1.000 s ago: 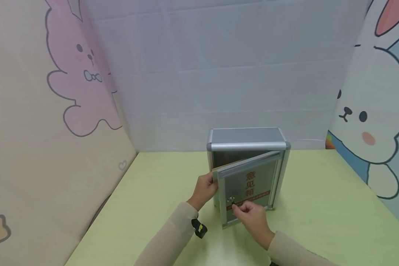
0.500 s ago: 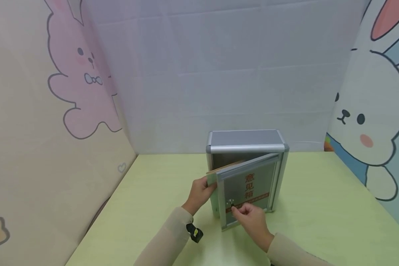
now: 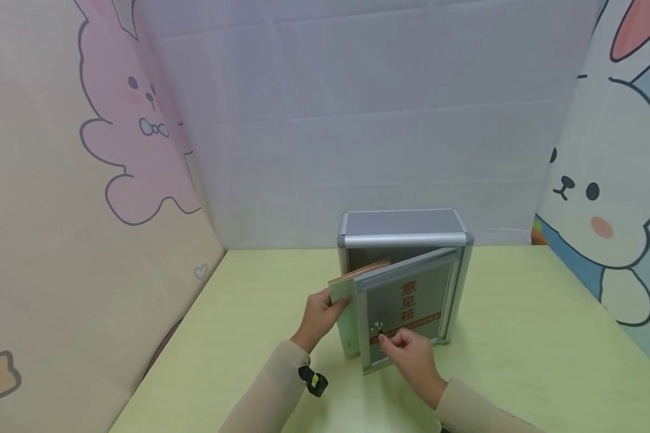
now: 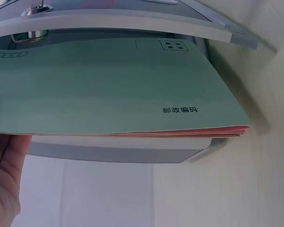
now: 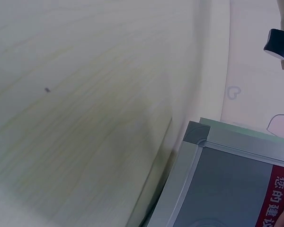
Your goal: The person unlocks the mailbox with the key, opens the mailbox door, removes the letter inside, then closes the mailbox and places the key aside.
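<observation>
A grey metal suggestion box (image 3: 403,222) stands on the table, its hinged front door (image 3: 384,307) swung partly outward. My left hand (image 3: 315,317) grips a stack of envelopes (image 3: 346,328) by its left side. The stack is partly out of the door gap, its right part hidden behind the door. In the left wrist view, a green envelope (image 4: 94,94) with printed postcode boxes faces outward, with reddish and brown edges behind it. With thumb and finger, my right hand (image 3: 411,358) pinches what looks like a small key (image 3: 380,330) at the door lock.
The pale green tabletop (image 3: 271,288) extends around the box. A white cloth backdrop (image 3: 314,150) hangs behind it, and cartoon-printed panels (image 3: 157,270) flank both sides. The door's lower corner (image 3: 366,368) juts toward me.
My left hand has moved left and slightly down, drawing the envelopes farther out past the door's edge. My right hand stays at the lock, and the door keeps about the same angle.
</observation>
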Available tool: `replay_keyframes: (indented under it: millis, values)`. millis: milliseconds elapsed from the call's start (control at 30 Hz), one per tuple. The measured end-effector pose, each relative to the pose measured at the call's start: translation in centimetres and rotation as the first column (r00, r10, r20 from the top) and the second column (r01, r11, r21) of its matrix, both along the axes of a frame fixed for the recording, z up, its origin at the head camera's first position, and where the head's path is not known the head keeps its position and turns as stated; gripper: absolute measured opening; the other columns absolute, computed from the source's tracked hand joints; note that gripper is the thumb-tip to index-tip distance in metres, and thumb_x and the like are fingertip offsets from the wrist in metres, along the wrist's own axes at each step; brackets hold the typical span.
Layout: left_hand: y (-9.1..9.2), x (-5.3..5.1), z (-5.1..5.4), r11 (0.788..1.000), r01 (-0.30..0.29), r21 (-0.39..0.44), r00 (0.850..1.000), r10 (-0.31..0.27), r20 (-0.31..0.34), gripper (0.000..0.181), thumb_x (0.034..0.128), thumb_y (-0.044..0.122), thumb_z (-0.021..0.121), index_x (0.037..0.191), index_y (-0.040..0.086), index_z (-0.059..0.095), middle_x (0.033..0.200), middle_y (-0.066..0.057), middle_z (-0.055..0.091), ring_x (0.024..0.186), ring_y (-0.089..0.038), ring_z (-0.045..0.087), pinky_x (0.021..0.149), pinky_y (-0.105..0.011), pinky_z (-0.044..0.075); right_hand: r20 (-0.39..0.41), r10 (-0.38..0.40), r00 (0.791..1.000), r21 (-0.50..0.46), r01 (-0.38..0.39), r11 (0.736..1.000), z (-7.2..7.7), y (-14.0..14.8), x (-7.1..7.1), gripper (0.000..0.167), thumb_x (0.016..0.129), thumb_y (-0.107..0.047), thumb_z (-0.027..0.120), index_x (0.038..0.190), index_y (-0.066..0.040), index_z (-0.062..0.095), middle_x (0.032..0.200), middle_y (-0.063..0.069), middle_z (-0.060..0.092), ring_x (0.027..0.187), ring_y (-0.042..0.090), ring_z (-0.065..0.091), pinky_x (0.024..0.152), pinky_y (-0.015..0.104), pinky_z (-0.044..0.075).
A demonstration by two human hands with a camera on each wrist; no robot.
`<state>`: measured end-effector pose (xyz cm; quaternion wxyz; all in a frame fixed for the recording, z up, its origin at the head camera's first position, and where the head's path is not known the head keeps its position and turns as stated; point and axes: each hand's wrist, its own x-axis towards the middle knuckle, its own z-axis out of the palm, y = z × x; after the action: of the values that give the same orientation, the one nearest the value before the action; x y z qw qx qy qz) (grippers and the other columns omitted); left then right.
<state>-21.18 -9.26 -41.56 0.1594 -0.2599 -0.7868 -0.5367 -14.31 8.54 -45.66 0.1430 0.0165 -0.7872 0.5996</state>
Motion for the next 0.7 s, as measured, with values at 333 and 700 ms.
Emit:
replay_keyframes:
  millis: [333, 700]
  values:
    - [-1.0, 1.5, 1.3, 1.000, -0.007, 0.027, 0.996, 0.005, 0.092, 0.015, 0.0863, -0.010, 0.060, 0.098, -0.019, 0.061, 0.092, -0.032, 0.066, 0.083, -0.044, 0.066, 0.069, -0.042, 0.055, -0.019, 0.000, 1.000, 0.005, 0.001, 1.000, -0.1, -0.2, 0.0, 0.029, 0.081, -0.005, 0.072, 0.058, -0.003, 0.055, 0.053, -0.002, 0.053, 0.046, 0.003, 0.037, 0.050, 0.023, 0.037]
    - [-2.2, 1.0, 0.9, 0.999, -0.015, 0.036, 0.994, 0.011, 0.110, 0.014, 0.0862, -0.011, 0.060, 0.098, -0.020, 0.060, 0.092, -0.033, 0.065, 0.084, -0.046, 0.065, 0.070, -0.045, 0.055, -0.044, -0.004, 0.999, 0.001, 0.004, 1.000, -0.1, -0.2, 0.0, 0.028, 0.081, -0.003, 0.072, 0.058, -0.003, 0.055, 0.053, -0.005, 0.051, 0.047, 0.002, 0.037, 0.050, 0.022, 0.037]
